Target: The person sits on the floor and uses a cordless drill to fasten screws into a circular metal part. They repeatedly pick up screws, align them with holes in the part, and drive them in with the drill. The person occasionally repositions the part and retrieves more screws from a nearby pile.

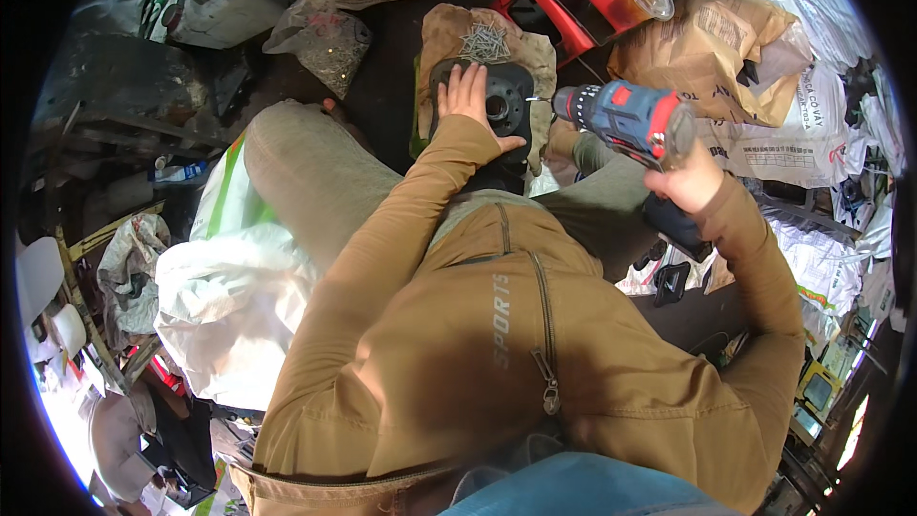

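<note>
My left hand point(466, 105) lies flat, fingers stretched out, on a dark plate-like part with a round ringed centre point(516, 100). In my right hand point(695, 179) is a blue and black cordless drill point(621, 115) with red details, gripped by its handle. Its bit points left and ends close to the right edge of the round part; whether it touches I cannot tell. Just beyond the part, a heap of silvery screws point(485, 41) rests on a tan, crumpled sheet or sack point(441, 29), which also lies beneath the part.
A red plastic stool point(544, 0) at the far right bears a phone point(583, 11) and drink cups. Right of it stands a brown paper sack point(707, 48). A clear bag of small pieces point(325, 43) and a grey jug point(234, 5) lie far left. A white sack point(229, 301) sits by my left leg.
</note>
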The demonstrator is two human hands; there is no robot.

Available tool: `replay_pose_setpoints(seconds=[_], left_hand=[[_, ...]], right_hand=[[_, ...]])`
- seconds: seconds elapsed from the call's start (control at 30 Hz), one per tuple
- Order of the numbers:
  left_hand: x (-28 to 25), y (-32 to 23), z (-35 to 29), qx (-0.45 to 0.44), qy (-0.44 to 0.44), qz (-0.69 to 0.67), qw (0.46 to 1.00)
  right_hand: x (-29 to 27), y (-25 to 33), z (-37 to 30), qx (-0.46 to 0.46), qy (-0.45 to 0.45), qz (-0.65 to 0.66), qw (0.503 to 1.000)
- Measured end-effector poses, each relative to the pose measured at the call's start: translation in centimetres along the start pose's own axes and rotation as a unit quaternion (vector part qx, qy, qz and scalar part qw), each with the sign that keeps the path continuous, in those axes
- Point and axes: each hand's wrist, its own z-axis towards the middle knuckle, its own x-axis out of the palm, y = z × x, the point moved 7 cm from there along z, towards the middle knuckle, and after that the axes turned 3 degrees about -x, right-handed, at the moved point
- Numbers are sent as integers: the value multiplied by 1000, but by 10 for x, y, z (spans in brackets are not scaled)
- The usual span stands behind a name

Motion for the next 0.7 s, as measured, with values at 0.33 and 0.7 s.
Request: replay_pose_setpoints(seconds=[0.33,0.7], left_hand=[[32,11,8,16,10,-56,998],[32,14,8,38,-26,-114,992]], right_hand=[[9,-17,60,100,30,-83,991],[12,-31,89,67,60,-135,987]])
